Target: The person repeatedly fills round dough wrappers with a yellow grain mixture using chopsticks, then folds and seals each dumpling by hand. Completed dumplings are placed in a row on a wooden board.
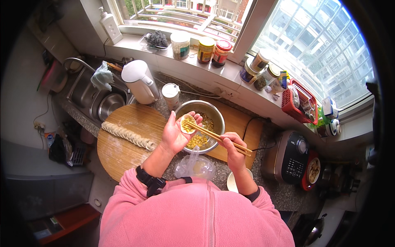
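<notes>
On the palm of my left hand (pixel 177 132), fingers spread, lies a round dough wrapper (pixel 187 124) with yellow-green filling on it. My right hand (pixel 233 147) grips a pair of wooden chopsticks (pixel 216 136), whose tips touch the filling. Both hands are above a steel mixing bowl (pixel 219 115) holding more filling (pixel 197 140). To the left, a row of folded dumplings (pixel 128 135) lies on a round, floured slatted board (pixel 115 154). A clear plastic bag (pixel 194 166) with something pale inside sits between the bowl and my body.
A white kettle (pixel 140 81) and lidded cup (pixel 171 94) stand behind the board, beside the sink (pixel 83 89). The bowl rests on a wooden cutting board (pixel 243 123). A white bowl (pixel 233 182) and rice cooker (pixel 287 157) are at right. Jars (pixel 205 51) line the sill.
</notes>
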Action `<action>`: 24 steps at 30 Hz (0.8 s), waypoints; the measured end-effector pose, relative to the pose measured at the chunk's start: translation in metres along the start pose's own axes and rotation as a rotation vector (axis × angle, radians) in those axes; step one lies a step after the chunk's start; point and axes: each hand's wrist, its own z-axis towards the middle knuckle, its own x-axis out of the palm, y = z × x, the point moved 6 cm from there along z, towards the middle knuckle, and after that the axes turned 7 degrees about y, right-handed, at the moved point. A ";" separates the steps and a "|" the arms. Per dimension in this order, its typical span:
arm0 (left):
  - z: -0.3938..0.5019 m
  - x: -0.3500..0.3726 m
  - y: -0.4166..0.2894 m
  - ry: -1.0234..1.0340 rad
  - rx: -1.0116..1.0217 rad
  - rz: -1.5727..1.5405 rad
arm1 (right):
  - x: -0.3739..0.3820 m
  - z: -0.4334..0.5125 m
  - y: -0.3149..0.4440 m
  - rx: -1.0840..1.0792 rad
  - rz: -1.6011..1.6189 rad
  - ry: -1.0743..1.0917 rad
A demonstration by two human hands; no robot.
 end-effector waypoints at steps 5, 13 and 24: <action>-0.001 -0.003 -0.001 0.034 -0.031 -0.009 | -0.007 0.001 0.003 0.022 0.049 -0.025; -0.003 -0.006 0.000 0.000 -0.076 0.062 | -0.009 0.007 -0.004 0.083 0.091 -0.015; -0.005 -0.006 -0.002 0.039 -0.146 0.099 | -0.019 0.008 -0.003 0.146 0.279 -0.047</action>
